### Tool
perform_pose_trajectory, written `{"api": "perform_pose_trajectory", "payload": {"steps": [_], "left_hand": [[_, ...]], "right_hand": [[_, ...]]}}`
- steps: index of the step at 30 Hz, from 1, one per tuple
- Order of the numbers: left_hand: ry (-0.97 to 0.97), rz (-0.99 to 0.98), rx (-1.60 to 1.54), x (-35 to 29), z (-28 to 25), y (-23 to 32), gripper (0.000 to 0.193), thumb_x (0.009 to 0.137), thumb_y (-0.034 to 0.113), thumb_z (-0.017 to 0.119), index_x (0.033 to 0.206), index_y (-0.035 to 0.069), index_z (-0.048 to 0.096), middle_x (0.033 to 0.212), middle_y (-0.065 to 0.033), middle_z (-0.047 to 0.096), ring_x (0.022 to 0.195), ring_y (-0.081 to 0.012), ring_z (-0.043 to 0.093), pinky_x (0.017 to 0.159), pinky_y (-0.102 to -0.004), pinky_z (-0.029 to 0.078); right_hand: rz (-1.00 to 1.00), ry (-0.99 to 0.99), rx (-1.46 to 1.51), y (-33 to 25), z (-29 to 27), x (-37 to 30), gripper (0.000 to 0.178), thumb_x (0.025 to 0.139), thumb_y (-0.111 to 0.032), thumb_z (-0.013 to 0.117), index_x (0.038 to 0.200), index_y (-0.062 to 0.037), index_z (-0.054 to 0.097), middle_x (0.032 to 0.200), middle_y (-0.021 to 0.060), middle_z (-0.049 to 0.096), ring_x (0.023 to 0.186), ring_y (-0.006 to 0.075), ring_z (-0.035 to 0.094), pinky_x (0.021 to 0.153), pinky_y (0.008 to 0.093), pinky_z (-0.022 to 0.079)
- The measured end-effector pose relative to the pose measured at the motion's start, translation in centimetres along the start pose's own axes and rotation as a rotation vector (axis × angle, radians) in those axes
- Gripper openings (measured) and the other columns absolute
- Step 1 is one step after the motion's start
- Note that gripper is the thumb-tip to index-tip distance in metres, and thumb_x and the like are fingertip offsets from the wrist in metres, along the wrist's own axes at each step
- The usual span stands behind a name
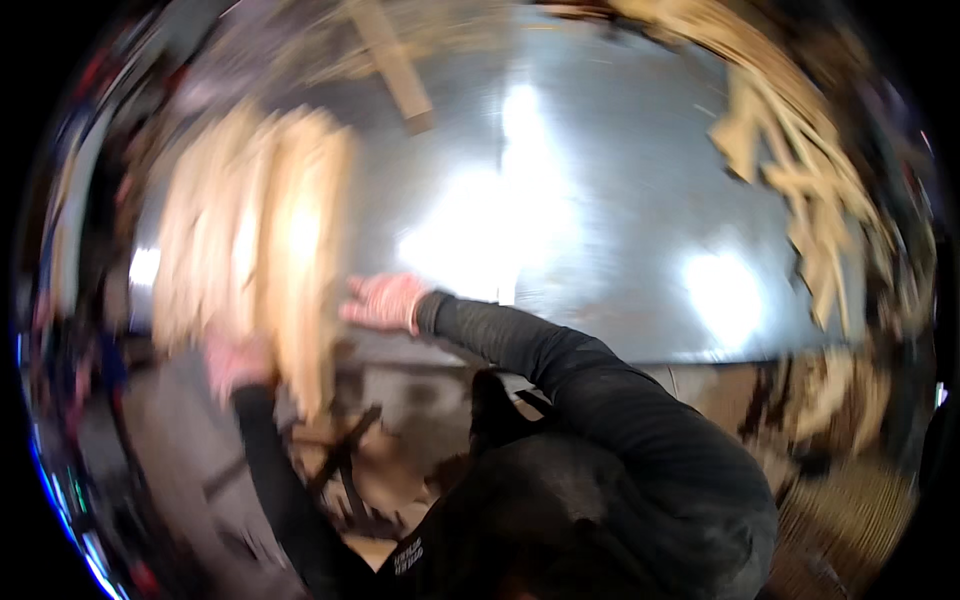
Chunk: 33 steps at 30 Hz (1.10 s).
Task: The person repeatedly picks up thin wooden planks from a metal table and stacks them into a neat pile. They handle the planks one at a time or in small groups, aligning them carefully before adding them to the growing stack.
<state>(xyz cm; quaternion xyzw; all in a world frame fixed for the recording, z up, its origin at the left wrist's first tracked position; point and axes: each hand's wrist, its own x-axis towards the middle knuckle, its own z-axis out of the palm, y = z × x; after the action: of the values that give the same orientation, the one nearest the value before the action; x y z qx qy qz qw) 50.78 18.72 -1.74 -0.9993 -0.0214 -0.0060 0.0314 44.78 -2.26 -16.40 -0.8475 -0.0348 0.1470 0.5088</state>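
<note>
A bundle of pale wooden boards [297,230] lies side by side at the left of the metal table, blurred by motion, with near ends jutting past the table edge. My left hand [238,360] is at the near end of the boards, touching or just over them. Its fingers are too smeared to show a grip. My right hand [385,301] is beside the boards' right side, over the table's near part, fingers stretched toward the wood and apart. Nothing shows in it. Whether its fingertips touch the wood I cannot tell.
The shiny grey metal tabletop [620,200] reflects bright lights. A single wooden strip [395,75] lies at the far side. Irregular wood offcuts [815,200] are heaped along the right edge. Below the near edge, a dark metal frame [345,465] and more wood stand near my body.
</note>
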Motion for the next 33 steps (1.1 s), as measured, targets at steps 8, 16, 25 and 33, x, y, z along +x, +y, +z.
{"api": "perform_pose_trajectory", "payload": {"steps": [8,16,25,33], "left_hand": [[-0.428,0.603,-0.856,-8.7,15.2,23.3,0.062,0.086,0.01,0.064,0.141,-0.002,0.038,0.139,-0.0195,0.049,0.128,-0.0275,0.048,0.107,-0.0357,0.038],[-0.387,1.05,-0.367,-26.1,16.8,73.7,0.09,0.079,0.052,0.069,0.146,0.002,0.033,0.144,-0.0271,0.043,0.134,-0.0377,0.043,0.11,-0.0412,0.035],[-0.165,0.795,-0.12,-44.9,18.2,104.0,0.09,0.071,0.052,0.078,0.132,0.005,0.031,0.124,-0.0221,0.055,0.113,-0.0384,0.057,0.092,-0.0526,0.047],[-0.427,0.71,-0.142,-59.9,15.6,95.2,0.077,0.077,0.034,0.072,0.129,0.002,0.026,0.114,-0.0249,0.054,0.106,-0.0407,0.057,0.088,-0.0525,0.05]], "right_hand": [[0.933,0.994,-0.008,27.8,-18.8,-39.3,0.064,0.093,-0.041,0.053,0.143,-0.0028,0.041,0.139,0.0222,0.05,0.128,0.0381,0.047,0.109,0.0425,0.036],[1.4,1.686,-0.501,50.6,-35.0,-72.6,0.099,0.08,-0.06,0.062,0.15,-0.0014,0.023,0.143,0.0275,0.04,0.134,0.0419,0.037,0.112,0.0478,0.027],[1.054,1.782,-0.059,56.6,-60.3,-91.5,0.106,0.079,-0.066,0.062,0.148,0.0042,0.022,0.14,0.0321,0.043,0.132,0.0422,0.04,0.11,0.0435,0.033],[1.177,1.138,-0.401,57.9,-62.2,-83.9,0.095,0.075,-0.034,0.07,0.151,-0.0058,0.02,0.134,0.0257,0.047,0.121,0.0413,0.05,0.102,0.0465,0.041]]}}
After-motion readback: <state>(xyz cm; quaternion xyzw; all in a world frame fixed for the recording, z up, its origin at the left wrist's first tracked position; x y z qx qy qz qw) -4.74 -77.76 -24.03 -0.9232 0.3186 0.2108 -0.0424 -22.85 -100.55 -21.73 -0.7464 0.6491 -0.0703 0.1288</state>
